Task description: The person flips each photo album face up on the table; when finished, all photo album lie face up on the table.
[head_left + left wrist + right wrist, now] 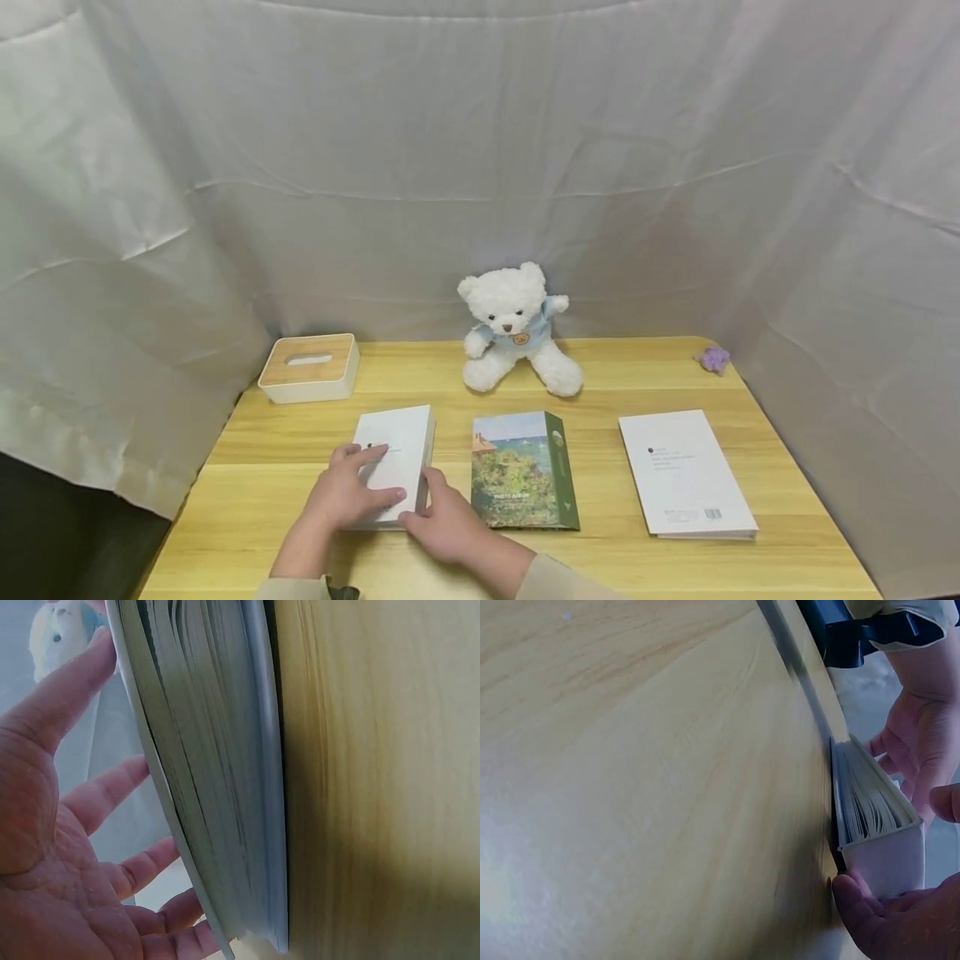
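Note:
A thick white photo album [397,467] lies on the left part of the table, small print on its upper cover. My left hand [347,492] rests on this cover with spread, mostly straight fingers. In the left wrist view, its fingertips touch the cover [161,784] beside the stacked pages [217,750]. My right hand [446,521] holds the album at its spine, the thumb by the near corner. The right wrist view shows fingers [851,904] low along the white spine [889,862]. To the right lies a painted-cover photo album [513,467] with a green spine.
Farther right lies another white album [686,471] with a barcode. A white teddy bear [510,333] in a blue shirt sits at the back. A tissue box [311,371] stands back left, a small purple object [713,359] back right. Grey cloth [390,167] encloses the table.

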### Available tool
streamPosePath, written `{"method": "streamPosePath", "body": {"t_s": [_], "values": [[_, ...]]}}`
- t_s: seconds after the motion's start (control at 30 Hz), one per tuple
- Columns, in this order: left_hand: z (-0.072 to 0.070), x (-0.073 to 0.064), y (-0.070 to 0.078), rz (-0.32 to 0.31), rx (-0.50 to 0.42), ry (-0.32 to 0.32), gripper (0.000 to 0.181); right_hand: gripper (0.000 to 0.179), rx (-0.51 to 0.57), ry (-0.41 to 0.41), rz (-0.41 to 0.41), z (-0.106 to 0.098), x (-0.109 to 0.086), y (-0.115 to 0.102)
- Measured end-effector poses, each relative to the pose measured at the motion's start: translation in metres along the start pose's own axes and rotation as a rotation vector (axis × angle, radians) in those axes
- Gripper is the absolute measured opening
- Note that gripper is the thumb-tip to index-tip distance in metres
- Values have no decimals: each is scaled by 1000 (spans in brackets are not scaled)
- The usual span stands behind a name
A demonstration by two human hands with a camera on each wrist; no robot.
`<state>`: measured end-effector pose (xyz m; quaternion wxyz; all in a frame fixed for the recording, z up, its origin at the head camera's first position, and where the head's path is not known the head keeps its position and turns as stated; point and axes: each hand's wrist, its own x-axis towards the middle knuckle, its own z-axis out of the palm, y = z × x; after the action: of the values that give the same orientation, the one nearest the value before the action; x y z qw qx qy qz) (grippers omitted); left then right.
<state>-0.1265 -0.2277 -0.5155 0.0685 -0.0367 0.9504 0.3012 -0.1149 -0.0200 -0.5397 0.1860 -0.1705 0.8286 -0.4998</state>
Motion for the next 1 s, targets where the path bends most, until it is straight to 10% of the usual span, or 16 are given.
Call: {"method": "streamPosePath", "body": {"t_s": [0.5, 1.0], "values": [[-6, -1, -7, -2, -109, -44, 89, 54, -32, -3, -78, -9, 2, -9], [-5, -5, -8, -19, -233, -51, 84, 61, 256, 40, -37, -14, 1, -12]]}}
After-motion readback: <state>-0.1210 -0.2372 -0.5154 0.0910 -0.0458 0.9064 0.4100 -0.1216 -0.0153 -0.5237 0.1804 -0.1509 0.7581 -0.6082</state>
